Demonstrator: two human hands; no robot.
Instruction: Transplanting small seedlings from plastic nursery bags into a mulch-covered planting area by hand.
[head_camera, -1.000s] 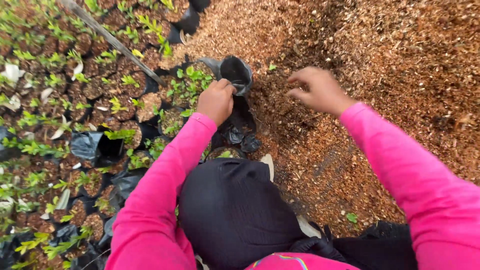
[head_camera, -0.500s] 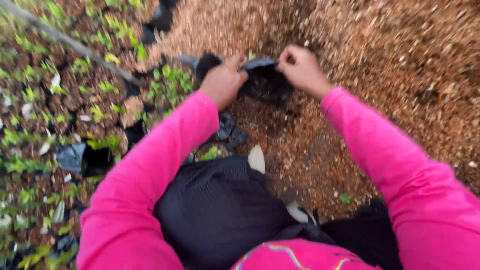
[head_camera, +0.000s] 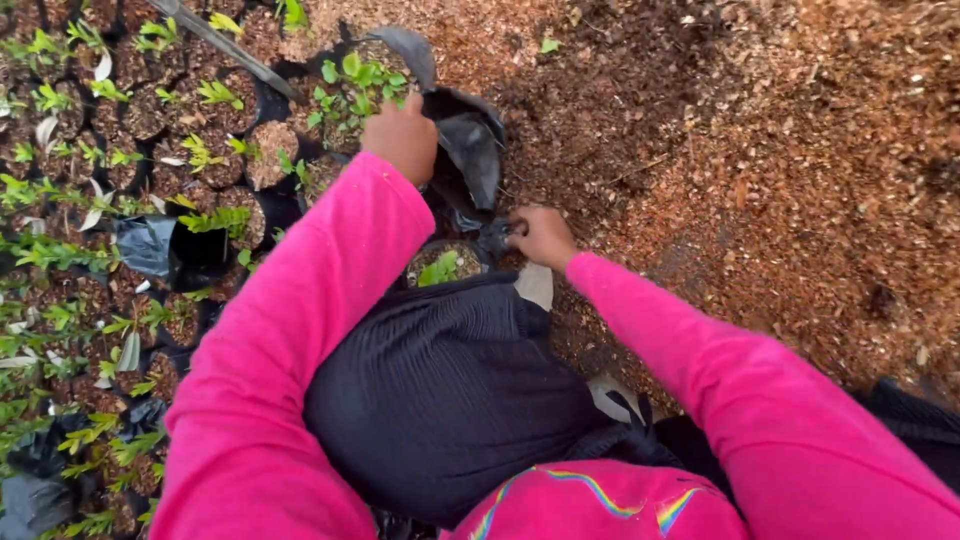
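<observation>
My left hand (head_camera: 405, 137) grips the upper rim of an empty black plastic nursery bag (head_camera: 470, 150), holding it open just above the ground. Lower down, my right hand (head_camera: 540, 237) pinches the bottom corner of the same bag, close to my knee. Both arms wear bright pink sleeves. A small seedling in a black bag (head_camera: 440, 265) sits just below the held bag, partly hidden by my dark skirt (head_camera: 450, 390).
Rows of black bags with green seedlings (head_camera: 110, 230) fill the left side. A grey pipe or stick (head_camera: 235, 50) lies diagonally across them at the top. A mound of brown sawdust-like mix (head_camera: 760, 170) covers the right side.
My right hand dropped from the bag's rim to its bottom corner near my knee. The left hand kept its hold on the rim, and the view shifted closer.
</observation>
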